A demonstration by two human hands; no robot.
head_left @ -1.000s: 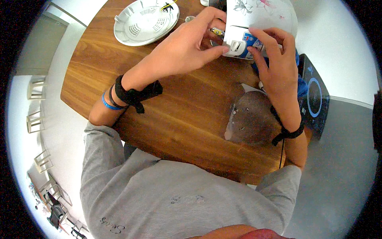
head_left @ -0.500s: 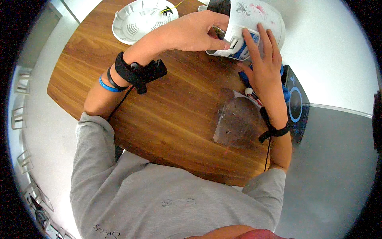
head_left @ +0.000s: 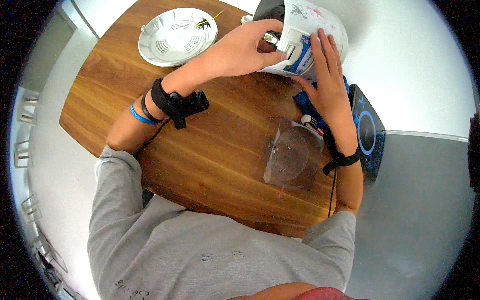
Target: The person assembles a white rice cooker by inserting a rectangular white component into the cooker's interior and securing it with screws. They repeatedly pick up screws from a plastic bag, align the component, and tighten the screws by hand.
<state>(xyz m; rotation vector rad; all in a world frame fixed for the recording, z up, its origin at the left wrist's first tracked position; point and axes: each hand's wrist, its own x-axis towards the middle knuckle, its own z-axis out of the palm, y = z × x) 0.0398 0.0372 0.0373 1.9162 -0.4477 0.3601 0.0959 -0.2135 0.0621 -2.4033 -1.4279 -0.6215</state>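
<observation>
A white rice cooker with a floral print lies on its side at the far edge of the table, its open underside toward the left. My left hand grips the rim by the front panel: the thumb presses beside the switch slot, while the fingers reach into the opening. A small metal part shows between thumb and fingers inside. Flat against the cooker's side rests my right hand, fingers stretched out. A round white vented base cover sits to the left, with a yellow wire on it.
Near my right wrist lie a clear plastic sheet, a white-and-dark striped item and something blue, partly hidden. A black panel with a blue ring stands at the right edge of the wooden table.
The cooker and both hands have shifted slightly left in view. My left fingers have moved a little, so more of the metal part inside shows. The view itself has shifted slightly.
</observation>
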